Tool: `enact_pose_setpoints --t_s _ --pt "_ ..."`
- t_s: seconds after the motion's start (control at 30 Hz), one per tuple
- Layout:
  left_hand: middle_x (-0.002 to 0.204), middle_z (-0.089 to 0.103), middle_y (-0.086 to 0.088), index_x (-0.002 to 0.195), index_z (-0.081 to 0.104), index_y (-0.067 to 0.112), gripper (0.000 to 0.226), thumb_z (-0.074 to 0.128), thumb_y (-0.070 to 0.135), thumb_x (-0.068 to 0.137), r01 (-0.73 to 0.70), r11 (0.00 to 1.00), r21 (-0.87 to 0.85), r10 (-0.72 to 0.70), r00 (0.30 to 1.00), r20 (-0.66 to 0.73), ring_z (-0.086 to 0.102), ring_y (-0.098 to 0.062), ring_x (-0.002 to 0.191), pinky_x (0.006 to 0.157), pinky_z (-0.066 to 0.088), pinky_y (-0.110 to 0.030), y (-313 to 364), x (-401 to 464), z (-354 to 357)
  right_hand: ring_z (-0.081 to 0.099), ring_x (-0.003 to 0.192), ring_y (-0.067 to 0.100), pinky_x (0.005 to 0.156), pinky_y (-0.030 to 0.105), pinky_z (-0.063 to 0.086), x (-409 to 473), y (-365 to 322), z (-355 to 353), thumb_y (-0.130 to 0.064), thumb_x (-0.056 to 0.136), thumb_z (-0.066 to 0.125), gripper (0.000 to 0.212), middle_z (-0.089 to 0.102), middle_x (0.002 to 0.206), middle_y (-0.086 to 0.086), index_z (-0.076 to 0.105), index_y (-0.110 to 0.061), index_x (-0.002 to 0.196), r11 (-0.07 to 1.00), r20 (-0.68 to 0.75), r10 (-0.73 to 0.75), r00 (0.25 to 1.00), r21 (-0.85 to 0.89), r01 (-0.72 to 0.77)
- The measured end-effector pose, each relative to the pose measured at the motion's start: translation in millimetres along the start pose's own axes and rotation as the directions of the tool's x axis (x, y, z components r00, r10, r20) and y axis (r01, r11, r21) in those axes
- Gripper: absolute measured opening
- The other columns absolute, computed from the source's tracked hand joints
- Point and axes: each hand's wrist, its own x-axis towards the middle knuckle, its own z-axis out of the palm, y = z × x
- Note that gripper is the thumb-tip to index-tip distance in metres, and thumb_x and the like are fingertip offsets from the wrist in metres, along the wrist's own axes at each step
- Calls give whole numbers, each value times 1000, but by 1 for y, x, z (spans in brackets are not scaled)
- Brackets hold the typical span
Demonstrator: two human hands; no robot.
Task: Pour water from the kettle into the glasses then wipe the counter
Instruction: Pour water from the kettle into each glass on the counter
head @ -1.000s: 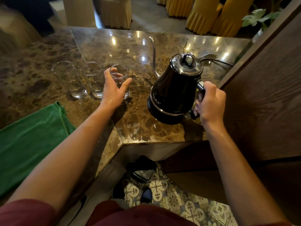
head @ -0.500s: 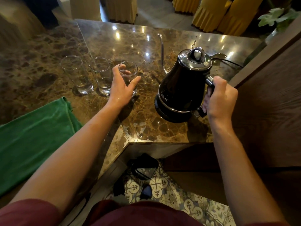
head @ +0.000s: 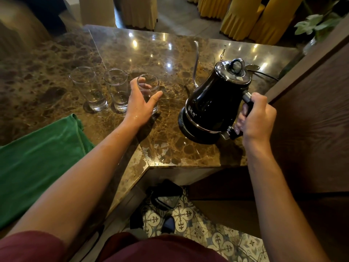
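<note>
Three clear glasses stand in a row on the brown marble counter. The left glass and the middle glass each hold a little water. My left hand is wrapped around the right glass, which looks empty. A black gooseneck kettle with a chrome lid is tilted slightly to the left just above its round base. My right hand grips its black handle. The thin spout points up and away from me. A green cloth lies on the counter at the left.
A dark wooden panel rises right beside the kettle. A power cord runs behind the kettle. A plant stands at the far right corner. Chairs with yellow covers are beyond the counter. Patterned floor tiles lie below.
The kettle has lifted a little off its base and leans left. My left hand stays around the right glass. The camera view has shifted slightly.
</note>
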Motion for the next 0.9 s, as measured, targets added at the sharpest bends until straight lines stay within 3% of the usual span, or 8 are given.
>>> enact_pose_setpoints --t_s 0.23,0.3,0.6,0.7,0.9 --pt "127 54 -4 145 30 12 71 72 35 93 -1 1000 -8 1 1000 5 58 -12 114 90 42 -12 -2 2 0 32 39 20 41 31 26 -9 9 11 -36 98 49 43 39 47 1 48 -11 63 1000 54 -29 998 2 29" --pt "126 54 -4 145 30 11 70 72 34 93 0 1000 -5 0 1000 6 58 -9 112 88 43 -11 -1 1 0 33 42 21 43 39 25 -11 16 15 -38 95 51 43 40 51 4 52 -6 68 997 25 -70 997 -17 71" --pt "126 54 -4 145 31 10 70 72 34 94 -16 1000 -3 16 1000 8 59 -14 114 94 45 -17 -1 0 -1 31 37 15 42 43 23 -9 31 5 -25 105 47 41 36 51 6 54 -3 72 997 6 -73 997 -9 73" --pt "126 54 -4 145 30 10 71 72 34 94 -20 1000 3 20 1000 9 59 -16 115 94 44 -17 -1 0 -2 32 42 18 44 45 24 -9 31 7 -34 100 49 42 36 55 9 52 -5 71 996 -17 -92 996 -24 92" --pt "127 55 -6 147 30 12 73 72 37 93 -1 1000 12 1 1000 1 60 -18 117 98 47 -22 1 -2 -2 35 38 15 43 40 31 -11 30 5 -34 101 49 43 40 48 -6 44 -19 61 994 -14 -101 995 -52 100"
